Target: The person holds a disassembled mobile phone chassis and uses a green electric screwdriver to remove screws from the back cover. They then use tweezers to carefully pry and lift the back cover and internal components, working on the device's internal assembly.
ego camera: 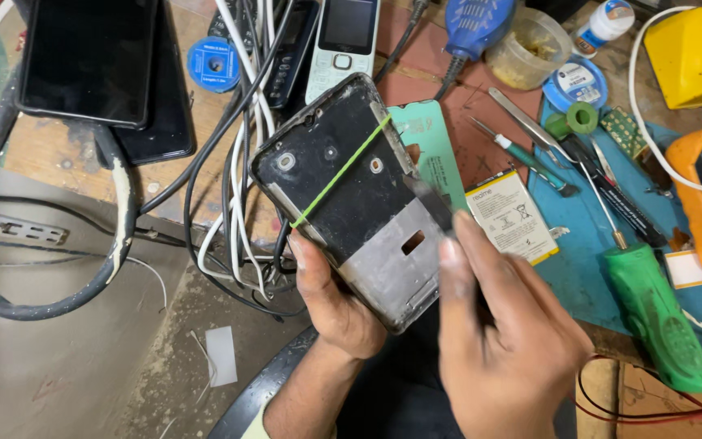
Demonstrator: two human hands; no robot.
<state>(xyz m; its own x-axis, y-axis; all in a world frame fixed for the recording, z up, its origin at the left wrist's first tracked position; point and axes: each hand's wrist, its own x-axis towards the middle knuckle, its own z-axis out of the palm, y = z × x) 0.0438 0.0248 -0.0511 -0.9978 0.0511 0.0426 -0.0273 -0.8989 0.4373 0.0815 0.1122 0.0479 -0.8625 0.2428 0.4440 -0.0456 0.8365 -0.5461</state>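
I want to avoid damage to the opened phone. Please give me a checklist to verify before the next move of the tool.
1. Left hand grips the phone frame firmly: ok.
2. Right hand holds the thin dark tool at the frame's edge: ok.
3. Green band lies across the frame, apart from the tool: ok.
4. Battery is out, on the bench: ok.
5. Tool tip's exact contact point: cannot tell.
6. White cables lie clear of the frame: not ok, they run beneath it.

Pretty beat-up wooden workbench (pixel 50 150), scratched and stained, with a blue mat (pixel 587 236) over its right side and a reddish one (pixel 481 138) near the far edge. Dusty grey floor (pixel 58 366) shows below the near-left edge.
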